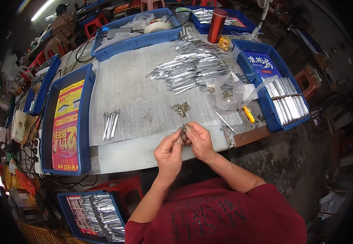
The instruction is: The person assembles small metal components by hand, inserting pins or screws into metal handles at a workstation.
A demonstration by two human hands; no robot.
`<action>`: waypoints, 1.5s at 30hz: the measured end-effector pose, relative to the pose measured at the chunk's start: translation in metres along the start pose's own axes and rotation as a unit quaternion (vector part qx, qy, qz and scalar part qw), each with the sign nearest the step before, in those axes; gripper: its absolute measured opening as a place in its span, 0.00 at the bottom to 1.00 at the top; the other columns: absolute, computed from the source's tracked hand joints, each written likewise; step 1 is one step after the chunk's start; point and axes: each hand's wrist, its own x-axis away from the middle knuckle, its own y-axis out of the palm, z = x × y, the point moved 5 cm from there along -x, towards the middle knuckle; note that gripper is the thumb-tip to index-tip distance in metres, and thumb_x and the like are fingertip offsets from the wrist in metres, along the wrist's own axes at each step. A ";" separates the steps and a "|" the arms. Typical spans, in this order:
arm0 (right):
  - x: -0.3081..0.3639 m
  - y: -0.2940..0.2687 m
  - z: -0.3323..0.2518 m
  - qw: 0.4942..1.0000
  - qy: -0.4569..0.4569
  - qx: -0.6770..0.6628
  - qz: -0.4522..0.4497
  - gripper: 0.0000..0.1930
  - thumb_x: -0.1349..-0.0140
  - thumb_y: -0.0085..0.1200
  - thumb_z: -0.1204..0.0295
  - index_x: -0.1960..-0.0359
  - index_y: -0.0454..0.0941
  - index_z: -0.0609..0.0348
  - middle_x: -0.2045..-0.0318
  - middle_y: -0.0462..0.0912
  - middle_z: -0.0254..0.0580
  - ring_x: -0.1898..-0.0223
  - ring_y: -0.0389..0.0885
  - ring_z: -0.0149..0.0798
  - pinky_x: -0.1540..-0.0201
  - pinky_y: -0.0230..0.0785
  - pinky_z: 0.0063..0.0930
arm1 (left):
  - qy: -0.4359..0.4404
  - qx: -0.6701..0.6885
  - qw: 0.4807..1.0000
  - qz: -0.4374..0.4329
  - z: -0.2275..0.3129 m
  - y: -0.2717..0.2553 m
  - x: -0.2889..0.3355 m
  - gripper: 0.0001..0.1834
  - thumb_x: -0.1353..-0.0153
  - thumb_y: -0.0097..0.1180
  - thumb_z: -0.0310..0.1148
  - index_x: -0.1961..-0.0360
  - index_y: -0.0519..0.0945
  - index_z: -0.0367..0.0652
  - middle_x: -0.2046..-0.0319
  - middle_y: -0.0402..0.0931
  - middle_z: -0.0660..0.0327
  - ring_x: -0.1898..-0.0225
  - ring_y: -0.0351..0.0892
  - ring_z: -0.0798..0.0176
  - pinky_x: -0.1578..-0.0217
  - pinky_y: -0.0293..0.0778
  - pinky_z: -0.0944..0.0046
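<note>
While the left hand (169, 150) and right hand (200, 141) pinch a small dark piece (183, 129), light, steady pressure near the brass-coloured bits (181, 109) should prevent slipping.

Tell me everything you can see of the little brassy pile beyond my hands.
The pile is a loose, low heap of many small, shiny, brass-coloured bits, metallic by their look and too small to make out singly. Its edge is ragged. It lies on the pale sheet, just beyond the right hand, which doesn't touch it.
</note>
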 end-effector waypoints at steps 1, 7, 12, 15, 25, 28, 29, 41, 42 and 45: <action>0.001 0.000 -0.002 1.000 -0.010 0.019 0.011 0.09 0.37 0.38 0.69 0.70 0.67 0.61 0.81 0.64 0.28 0.80 0.58 0.21 0.78 0.51 0.14 | -0.001 0.002 1.000 0.001 0.000 0.000 0.000 0.11 0.44 0.47 0.21 0.59 0.74 0.35 0.73 0.73 0.64 0.81 0.61 0.80 0.83 0.59 0.81; 0.002 -0.001 -0.003 0.989 -0.058 0.131 0.028 0.09 0.38 0.41 0.69 0.68 0.69 0.63 0.80 0.67 0.28 0.77 0.62 0.20 0.75 0.56 0.13 | -0.001 -0.023 1.000 0.004 -0.002 -0.001 -0.001 0.10 0.44 0.47 0.21 0.59 0.74 0.35 0.75 0.72 0.65 0.82 0.61 0.80 0.83 0.58 0.81; 0.000 0.000 -0.010 0.993 -0.029 0.117 0.004 0.08 0.39 0.44 0.70 0.68 0.69 0.63 0.78 0.68 0.28 0.76 0.63 0.20 0.75 0.58 0.13 | -0.014 0.001 1.000 0.010 -0.001 0.000 0.000 0.11 0.44 0.47 0.21 0.59 0.75 0.35 0.75 0.72 0.64 0.82 0.61 0.80 0.84 0.58 0.81; -0.002 -0.003 -0.007 0.996 -0.016 0.084 0.013 0.08 0.40 0.45 0.70 0.71 0.70 0.63 0.79 0.68 0.27 0.77 0.63 0.19 0.75 0.57 0.13 | -0.018 0.013 1.000 0.010 0.001 0.002 0.000 0.11 0.44 0.47 0.21 0.59 0.75 0.35 0.75 0.72 0.64 0.82 0.61 0.80 0.84 0.58 0.81; -0.003 -0.005 -0.007 0.997 0.008 0.063 0.040 0.12 0.40 0.45 0.68 0.78 0.69 0.61 0.83 0.65 0.26 0.79 0.60 0.18 0.78 0.55 0.14 | -0.012 0.016 1.000 0.013 -0.004 0.000 0.002 0.11 0.44 0.48 0.21 0.59 0.74 0.36 0.76 0.71 0.64 0.83 0.61 0.80 0.84 0.58 0.81; -0.001 -0.006 -0.012 0.982 -0.046 0.175 0.050 0.13 0.40 0.45 0.67 0.79 0.70 0.62 0.84 0.66 0.27 0.80 0.61 0.19 0.78 0.56 0.15 | -0.037 0.054 0.998 0.019 -0.001 0.004 0.000 0.11 0.44 0.48 0.21 0.59 0.74 0.36 0.77 0.71 0.65 0.83 0.61 0.80 0.85 0.57 0.81; -0.002 -0.007 -0.012 0.982 -0.046 0.175 0.051 0.13 0.40 0.45 0.67 0.79 0.70 0.62 0.84 0.66 0.27 0.80 0.61 0.19 0.78 0.56 0.15 | -0.037 0.054 0.998 0.019 0.001 0.004 0.000 0.11 0.44 0.48 0.21 0.59 0.74 0.36 0.77 0.71 0.65 0.83 0.61 0.80 0.85 0.57 0.81; -0.016 -0.030 -0.011 0.983 -0.050 0.132 0.114 0.09 0.46 0.53 0.70 0.73 0.71 0.64 0.80 0.70 0.29 0.78 0.64 0.20 0.77 0.59 0.14 | -0.082 0.095 0.992 -0.017 0.004 0.004 0.006 0.11 0.44 0.47 0.21 0.58 0.74 0.36 0.75 0.70 0.66 0.77 0.63 0.78 0.79 0.61 0.79; -0.016 -0.035 -0.009 0.987 -0.035 0.098 0.119 0.08 0.47 0.53 0.71 0.73 0.71 0.64 0.80 0.71 0.29 0.78 0.64 0.20 0.77 0.59 0.14 | -0.080 0.084 0.993 -0.013 0.005 0.004 0.005 0.11 0.44 0.47 0.21 0.58 0.74 0.36 0.75 0.70 0.66 0.78 0.63 0.78 0.79 0.61 0.80; -0.007 -0.014 -0.016 0.969 -0.114 0.216 0.049 0.09 0.43 0.48 0.69 0.73 0.71 0.64 0.81 0.70 0.29 0.78 0.64 0.20 0.76 0.58 0.13 | -0.090 0.094 0.991 -0.008 0.005 0.003 0.003 0.12 0.44 0.47 0.21 0.58 0.74 0.36 0.76 0.70 0.66 0.78 0.63 0.79 0.79 0.60 0.80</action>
